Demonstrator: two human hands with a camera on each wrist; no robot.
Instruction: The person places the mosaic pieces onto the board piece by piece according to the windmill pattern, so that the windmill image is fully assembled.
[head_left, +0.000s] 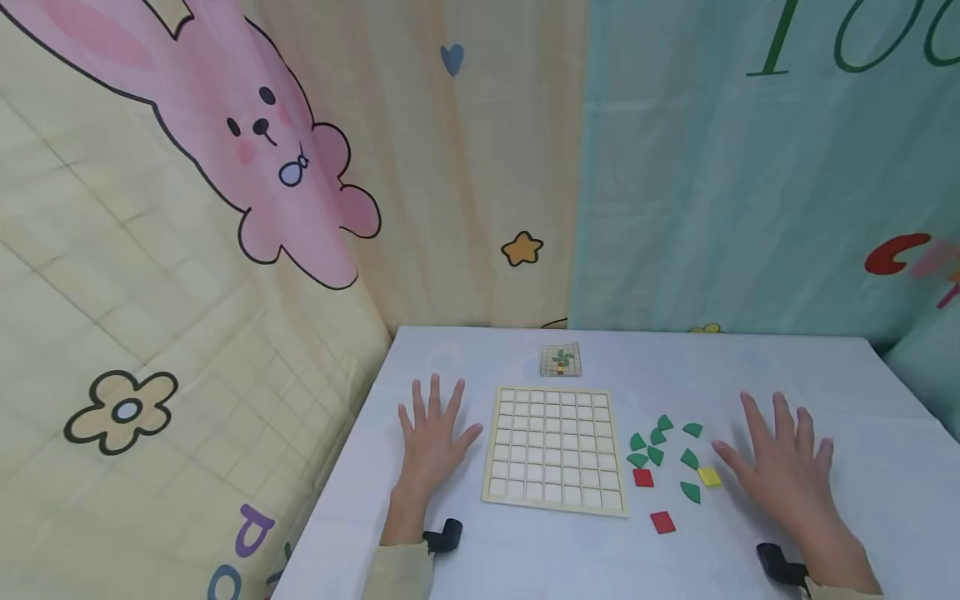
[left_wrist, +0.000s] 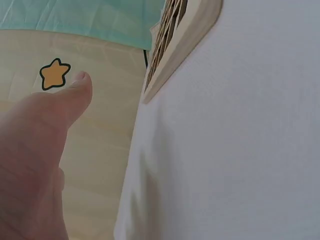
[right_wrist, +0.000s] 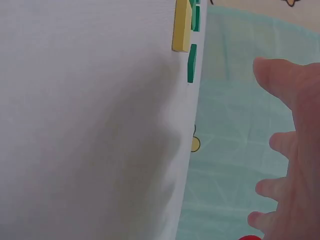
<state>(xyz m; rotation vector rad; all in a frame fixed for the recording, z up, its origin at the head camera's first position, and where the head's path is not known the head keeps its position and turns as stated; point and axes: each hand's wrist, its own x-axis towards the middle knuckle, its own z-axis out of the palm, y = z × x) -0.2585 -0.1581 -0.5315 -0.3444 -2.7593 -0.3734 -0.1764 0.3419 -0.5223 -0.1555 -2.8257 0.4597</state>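
My left hand [head_left: 433, 442] is spread, palm down, just left of a pale wooden grid board [head_left: 555, 448] with square cells. Nothing is in its fingers. To the right of the loose pieces, my right hand [head_left: 786, 467] is likewise spread and holds nothing. Between the board and that hand lie several green leaf-shaped pieces [head_left: 691, 492], two red squares [head_left: 663, 522] and one yellow square [head_left: 708, 477]. The yellow square is nearest to the right thumb. In the right wrist view, the yellow piece [right_wrist: 181, 25] stands out at the table's top edge, beside green ones.
Behind the board lies a small card [head_left: 561, 360] printed with a grid and a green, red and yellow pattern. A white cloth covers the table [head_left: 750, 367]. Printed curtains [head_left: 480, 167] hang behind and at the left. Each wrist bears a black camera [head_left: 444, 536].
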